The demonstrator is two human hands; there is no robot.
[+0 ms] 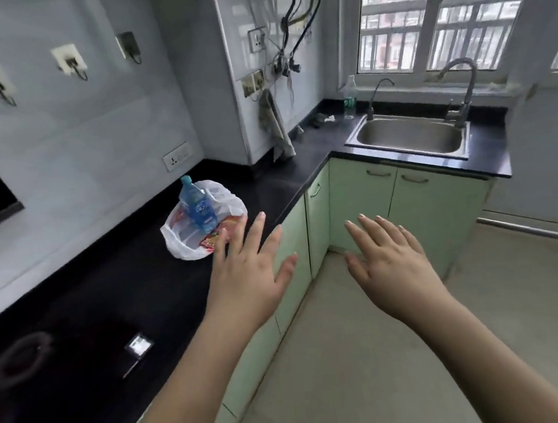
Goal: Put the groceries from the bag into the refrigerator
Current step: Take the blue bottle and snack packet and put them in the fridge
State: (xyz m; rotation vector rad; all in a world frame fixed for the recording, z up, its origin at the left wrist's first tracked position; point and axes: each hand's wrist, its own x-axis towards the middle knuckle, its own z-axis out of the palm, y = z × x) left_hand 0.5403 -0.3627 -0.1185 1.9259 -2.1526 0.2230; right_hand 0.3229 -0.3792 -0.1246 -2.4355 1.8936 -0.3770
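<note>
Your bag (pixel 184 245) sits on the counter (pixel 133 278) to your left, bottle (pixel 197 206) standing in it. Your left hand (pixel 249 266) is just near of it, right hand (pixel 389 255) over the floor. Sink (pixel 410 135) lies far right.

A thin white plastic bag (pixel 184 245) is seen lying open on the black counter (pixel 114 297). A blue water bottle (pixel 198 206) with a blue cap is stood up inside it. A red and yellow packet (pixel 218 236) is tucked beside the bottle.
</note>
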